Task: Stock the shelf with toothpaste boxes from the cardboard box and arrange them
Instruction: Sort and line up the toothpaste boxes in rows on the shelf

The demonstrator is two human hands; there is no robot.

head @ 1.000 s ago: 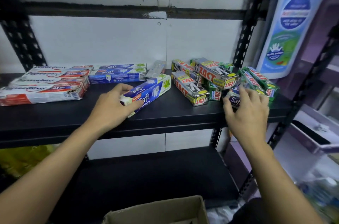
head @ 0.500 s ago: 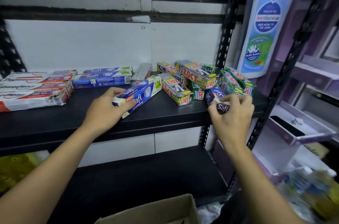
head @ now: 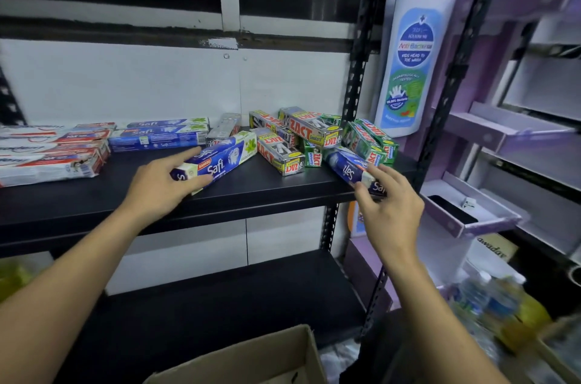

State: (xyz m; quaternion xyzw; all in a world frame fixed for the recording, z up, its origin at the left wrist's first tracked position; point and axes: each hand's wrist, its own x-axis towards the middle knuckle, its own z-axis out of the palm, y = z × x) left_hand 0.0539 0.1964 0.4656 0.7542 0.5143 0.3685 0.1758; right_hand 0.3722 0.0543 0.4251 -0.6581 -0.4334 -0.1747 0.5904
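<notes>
Main risk: dragging the loose heap of Zact boxes (head: 309, 132) while drawing the second Safi box (head: 345, 167) out from among them, with boxes tipped or pushed toward the front edge of the shelf (head: 94, 195). Also possible: a drop over that edge on release, given the near end overhanging it under the right grip (head: 393, 211). Pinched there by fingertips only; expect slip under any twist. Left grip (head: 157, 185) closed round the near end of the first Safi box (head: 220, 160), lying flat on the shelf. Long axes: first, away from left grip and rightward; second, away from right grip and leftward, lettering inverted.
</notes>
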